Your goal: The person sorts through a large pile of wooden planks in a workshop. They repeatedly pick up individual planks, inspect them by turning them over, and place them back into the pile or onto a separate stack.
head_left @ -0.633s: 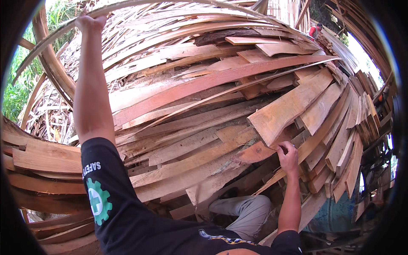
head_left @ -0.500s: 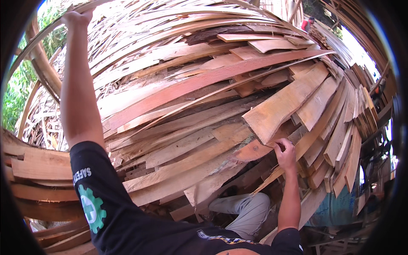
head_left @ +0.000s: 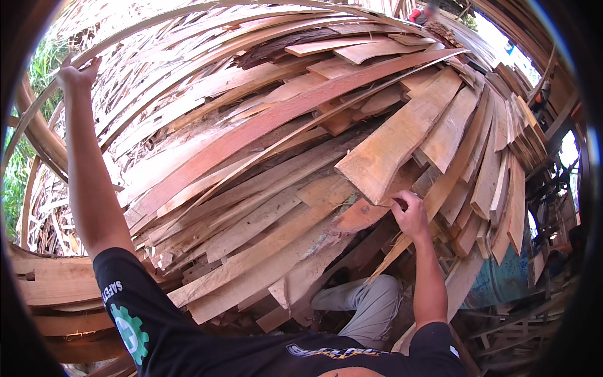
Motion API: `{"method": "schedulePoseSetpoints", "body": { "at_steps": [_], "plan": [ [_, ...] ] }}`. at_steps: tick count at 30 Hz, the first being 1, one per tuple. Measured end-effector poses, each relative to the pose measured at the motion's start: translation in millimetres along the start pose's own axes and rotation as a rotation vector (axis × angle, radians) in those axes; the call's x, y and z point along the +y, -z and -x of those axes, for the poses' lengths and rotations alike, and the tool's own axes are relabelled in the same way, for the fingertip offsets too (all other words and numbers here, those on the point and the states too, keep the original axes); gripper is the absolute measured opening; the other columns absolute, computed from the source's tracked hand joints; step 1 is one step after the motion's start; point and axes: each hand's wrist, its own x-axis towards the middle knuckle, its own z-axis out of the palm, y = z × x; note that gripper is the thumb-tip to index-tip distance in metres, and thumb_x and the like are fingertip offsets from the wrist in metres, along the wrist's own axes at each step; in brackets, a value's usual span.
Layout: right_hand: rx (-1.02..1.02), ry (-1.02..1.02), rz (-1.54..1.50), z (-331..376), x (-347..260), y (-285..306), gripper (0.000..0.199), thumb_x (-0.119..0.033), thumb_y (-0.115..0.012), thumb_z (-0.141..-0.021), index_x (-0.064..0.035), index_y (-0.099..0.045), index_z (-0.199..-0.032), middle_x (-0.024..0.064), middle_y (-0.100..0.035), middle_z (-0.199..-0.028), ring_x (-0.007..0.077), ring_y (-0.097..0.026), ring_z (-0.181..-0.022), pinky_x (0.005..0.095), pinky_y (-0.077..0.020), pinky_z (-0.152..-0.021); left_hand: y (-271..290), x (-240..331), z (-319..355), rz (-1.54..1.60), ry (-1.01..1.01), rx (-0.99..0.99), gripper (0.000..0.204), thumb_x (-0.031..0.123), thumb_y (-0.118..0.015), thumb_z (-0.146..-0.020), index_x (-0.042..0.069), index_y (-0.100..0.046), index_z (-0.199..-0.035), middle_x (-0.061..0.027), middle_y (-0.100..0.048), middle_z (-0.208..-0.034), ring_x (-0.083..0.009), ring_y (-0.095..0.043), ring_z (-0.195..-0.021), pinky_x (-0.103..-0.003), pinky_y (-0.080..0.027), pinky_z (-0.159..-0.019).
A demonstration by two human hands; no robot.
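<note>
My left arm reaches to the upper left, where my left hand (head_left: 78, 76) is around a long, thin wooden strip (head_left: 135, 32). The strip bends across the top of the view. Its fingers show on both sides of the strip. My right hand (head_left: 408, 212) is closed in a pinch beside the near end of a thick, pale brown board (head_left: 402, 135). What lies between its fingertips is too small to make out. Just left of that hand sits a reddish, rounded cut piece of wood (head_left: 361, 215). A long reddish plank (head_left: 270, 119) crosses the pile farther off.
Rough boards and slabs (head_left: 245, 242) are heaped in front of me at many angles. More boards (head_left: 499, 188) fan out on the right, above a blue surface (head_left: 496, 279). Stacked timber (head_left: 59, 283) lies on the left. A person in red (head_left: 419, 16) is far back.
My left hand has come lower and farther left together with the thin strip. My right hand keeps its pinch by the thick board's end. The whole view has shifted slightly.
</note>
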Motion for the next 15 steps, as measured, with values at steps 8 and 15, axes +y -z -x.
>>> {"method": "schedulePoseSetpoints", "body": {
  "at_steps": [8, 15],
  "plan": [
    [-0.023, -0.013, 0.069, 1, -4, 2, 0.016, -0.014, -0.064, -0.081, -0.0018, -0.067, -0.091, 0.0166, -0.067, -0.087, 0.0297, -0.067, -0.08, 0.0368, -0.0525, -0.073, 19, 18, -64, -0.197, 0.312, -0.356, 0.053, 0.023, -0.036, -0.099, -0.014, -0.028, -0.135, -0.0344, -0.037, -0.136, -0.044, -0.041, -0.127, -0.056, -0.032, -0.111],
    [-0.031, 0.03, 0.05, -3, 0, -5, 0.015, -0.013, -0.064, -0.08, -0.0024, -0.067, -0.09, 0.0154, -0.067, -0.087, 0.0299, -0.067, -0.08, 0.0366, -0.0525, -0.073, 38, 25, -136, -0.454, 0.282, -0.649, 0.061, 0.024, -0.033, -0.1, -0.021, -0.017, -0.137, -0.0402, -0.035, -0.137, -0.0463, -0.044, -0.127, -0.048, -0.041, -0.109]
  ]
}}
